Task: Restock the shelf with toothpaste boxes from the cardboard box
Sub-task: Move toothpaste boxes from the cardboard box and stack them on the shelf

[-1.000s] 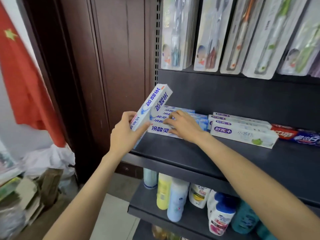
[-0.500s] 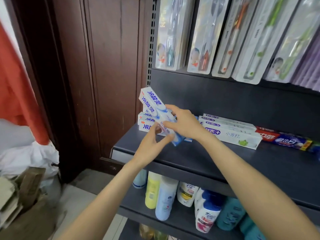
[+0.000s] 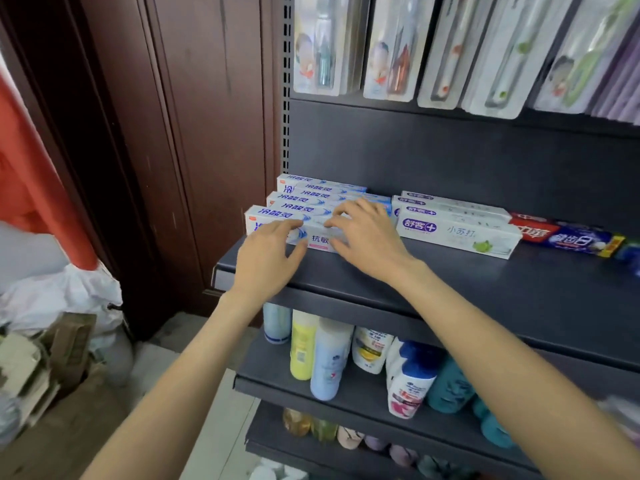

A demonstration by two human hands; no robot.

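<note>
Both our hands rest on the front toothpaste box [image 3: 277, 225] on the shelf [image 3: 450, 289]: left hand [image 3: 266, 258] and right hand [image 3: 367, 237], fingers spread flat, gripping nothing.

toothpaste boxes [image 3: 277, 216] white, blue script | shelf [image 3: 485, 282] dark grey | door [image 3: 194, 116] reddish-brown

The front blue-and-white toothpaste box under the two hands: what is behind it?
Behind the front blue-and-white toothpaste box, more matching boxes in stepped rows, then the dark shelf back panel. Hands hide some.
</note>
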